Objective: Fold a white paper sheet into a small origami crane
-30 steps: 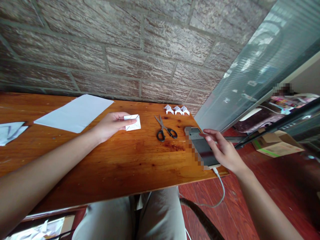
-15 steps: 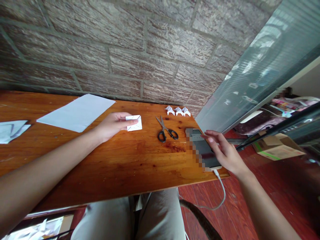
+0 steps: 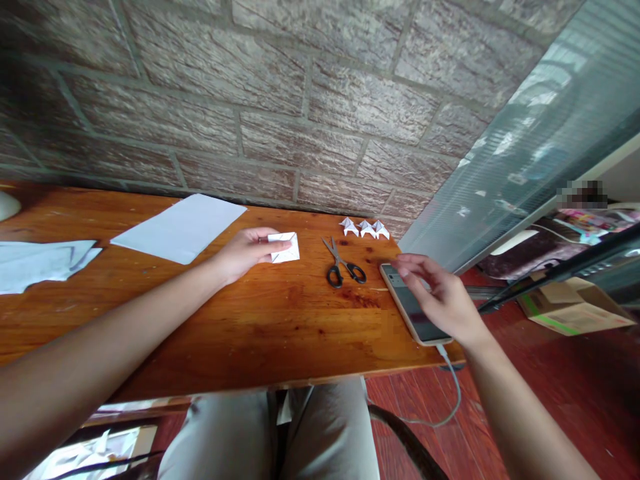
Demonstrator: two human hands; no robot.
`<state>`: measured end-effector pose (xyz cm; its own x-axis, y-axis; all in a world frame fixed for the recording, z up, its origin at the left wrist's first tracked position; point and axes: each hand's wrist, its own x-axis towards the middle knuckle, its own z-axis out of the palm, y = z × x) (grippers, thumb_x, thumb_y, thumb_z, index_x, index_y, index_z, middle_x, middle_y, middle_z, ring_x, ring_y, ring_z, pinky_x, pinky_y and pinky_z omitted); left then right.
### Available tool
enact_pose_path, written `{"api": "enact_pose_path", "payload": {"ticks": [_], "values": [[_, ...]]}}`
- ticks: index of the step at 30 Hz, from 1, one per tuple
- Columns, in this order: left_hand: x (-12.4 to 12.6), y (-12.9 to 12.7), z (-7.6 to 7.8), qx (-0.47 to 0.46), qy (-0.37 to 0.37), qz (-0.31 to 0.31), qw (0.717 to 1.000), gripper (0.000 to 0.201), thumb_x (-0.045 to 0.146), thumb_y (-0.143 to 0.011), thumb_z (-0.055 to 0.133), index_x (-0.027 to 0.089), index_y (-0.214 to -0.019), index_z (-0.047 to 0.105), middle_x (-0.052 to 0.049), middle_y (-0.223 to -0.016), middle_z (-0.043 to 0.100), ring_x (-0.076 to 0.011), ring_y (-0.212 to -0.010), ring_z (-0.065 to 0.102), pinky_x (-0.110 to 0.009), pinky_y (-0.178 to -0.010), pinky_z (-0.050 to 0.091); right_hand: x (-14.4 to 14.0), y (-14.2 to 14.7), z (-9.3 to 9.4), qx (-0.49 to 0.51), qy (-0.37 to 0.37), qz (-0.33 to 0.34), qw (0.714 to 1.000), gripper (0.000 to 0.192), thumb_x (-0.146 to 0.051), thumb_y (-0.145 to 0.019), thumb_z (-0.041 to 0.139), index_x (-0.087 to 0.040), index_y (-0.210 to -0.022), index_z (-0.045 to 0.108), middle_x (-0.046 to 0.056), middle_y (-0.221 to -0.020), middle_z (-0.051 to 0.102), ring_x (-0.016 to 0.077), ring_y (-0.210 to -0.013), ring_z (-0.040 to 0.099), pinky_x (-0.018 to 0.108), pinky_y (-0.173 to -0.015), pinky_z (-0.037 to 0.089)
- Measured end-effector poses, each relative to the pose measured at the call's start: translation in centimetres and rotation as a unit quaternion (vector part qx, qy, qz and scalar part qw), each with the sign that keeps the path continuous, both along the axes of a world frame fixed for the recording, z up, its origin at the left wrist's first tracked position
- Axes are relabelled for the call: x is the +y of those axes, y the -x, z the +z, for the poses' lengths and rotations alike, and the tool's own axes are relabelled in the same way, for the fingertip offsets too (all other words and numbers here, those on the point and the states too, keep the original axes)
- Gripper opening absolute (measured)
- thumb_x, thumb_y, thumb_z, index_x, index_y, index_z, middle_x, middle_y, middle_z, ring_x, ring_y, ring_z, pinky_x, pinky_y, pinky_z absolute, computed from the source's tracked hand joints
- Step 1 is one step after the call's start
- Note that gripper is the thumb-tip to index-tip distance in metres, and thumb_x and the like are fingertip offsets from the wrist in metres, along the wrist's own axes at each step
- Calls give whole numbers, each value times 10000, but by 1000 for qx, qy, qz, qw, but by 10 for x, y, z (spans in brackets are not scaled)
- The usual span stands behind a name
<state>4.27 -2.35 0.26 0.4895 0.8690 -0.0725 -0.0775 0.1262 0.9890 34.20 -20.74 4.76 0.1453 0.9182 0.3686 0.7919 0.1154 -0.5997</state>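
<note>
Pinning the small folded white paper flat to the wooden desk, the left hand lies palm-down with its arm stretched forward, its grip a light clasp with the fingertips pressing the paper's near edge, seemingly so the folds stay put. The right hand hovers over the smartphone lying at the desk's right edge, fingers spread and curved, grip loose and empty, fingertips at the screen's far end. Black-handled scissors lie between the two hands.

White folded paper; black-handled scissors; reddish-brown wooden table; grey brick wall; dark-screened phone.
</note>
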Motion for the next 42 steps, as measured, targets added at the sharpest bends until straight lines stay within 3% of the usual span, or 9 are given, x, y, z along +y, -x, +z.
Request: {"api": "enact_pose_path", "payload": {"ticks": [7, 10, 12, 17, 27, 34, 37, 42], "values": [[-9, -2, 13, -34, -28, 3, 999, 373, 409, -548, 871, 159, -773, 710, -26, -770, 700, -146, -736, 618, -289, -730, 463, 94, 110, 8, 100, 50, 175, 978, 291, -420, -869, 612, -205, -1038, 707, 72, -1048, 741, 218, -901, 702, 350, -826, 551], [-6, -1, 13, -25, -86, 21, 996, 338, 422, -583, 845, 156, -741, 708, -15, -715, 672, -131, -689, 575, -269, -688, 415, 130, 125, -1, 180, 71, 216, 957, 318, -490, -820, 651, -195, -907, 733, 41, -858, 737, 189, -812, 669, 320, -763, 532], [-3, -1, 13, -26, -87, 24, 996, 346, 430, -579, 839, 155, -741, 708, -16, -710, 667, -135, -682, 567, -268, -670, 401, 141, 124, -9, 249, 96, 226, 937, 367, -536, -782, 676, -188, -883, 734, 26, -789, 715, 160, -736, 640, 295, -708, 519], [2, -2, 10, -27, -75, 29, 996, 388, 450, -563, 846, 152, -771, 709, -13, -693, 660, -129, -657, 553, -261, -635, 384, 130, 112, -20, 356, 146, 204, 900, 353, -496, -714, 761, -191, -890, 742, 25, -808, 716, 132, -729, 640, 274, -726, 510], [-3, -5, 5, -62, -41, 25, 997, 478, 530, -567, 838, 155, -837, 714, -44, -783, 693, -142, -722, 604, -280, -701, 475, 125, 118, -26, 363, 178, 209, 891, 341, -459, -661, 806, -168, -831, 755, 47, -789, 738, 122, -685, 639, 260, -682, 484], [-2, -8, 3, -67, -39, 82, 994, 479, 618, -575, 791, 163, -654, 664, -12, -633, 629, -108, -606, 519, -237, -591, 396, 125, 127, -32, 415, 179, 198, 870, 283, -414, -652, 803, -167, -756, 716, 28, -721, 714, 103, -627, 602, 245, -642, 464], [-2, -10, 2, -86, -16, 80, 993, 467, 611, -588, 785, 171, -701, 676, -17, -682, 651, -123, -636, 552, -257, -636, 420, 127, 130, -34, 425, 154, 196, 870, 277, -407, -652, 796, -165, -739, 695, 13, -690, 685, 99, -606, 575, 245, -634, 455], [-4, -9, 6, -72, -103, 61, 990, 459, 601, -646, 756, 166, -784, 701, -14, -718, 659, -127, -666, 554, -251, -635, 396, 128, 130, -36, 429, 116, 190, 876, 282, -419, -667, 792, -177, -714, 656, 1, -684, 655, 102, -627, 548, 242, -626, 431]]}}
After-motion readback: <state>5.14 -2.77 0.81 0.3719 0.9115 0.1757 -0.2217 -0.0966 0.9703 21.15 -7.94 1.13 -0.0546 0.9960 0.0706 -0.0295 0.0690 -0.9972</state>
